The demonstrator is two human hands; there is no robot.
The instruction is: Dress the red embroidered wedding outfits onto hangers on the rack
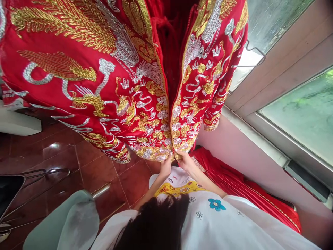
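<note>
A red jacket (pixel 145 114) with gold and silver embroidery hangs in front of me, its front parted at the top. Toward the hem the two front edges come together. My left hand (pixel 166 164) is closed on the left front edge at the bottom, thumb on top. Close beside it, my right hand (pixel 184 160) pinches the right front edge at the same height. A zipper (pixel 191 17) shows along the upper right edge. The fingers under the hem are hidden by the cloth.
A window sill (pixel 249 128) and framed window (pixel 299 100) stand to the right. Red pleated cloth (pixel 234 180) lies below the sill. On the left are a pale chair (pixel 62 215) and the tiled floor (pixel 96 166). A wire hook (pixel 256 57) sticks out near the right sleeve.
</note>
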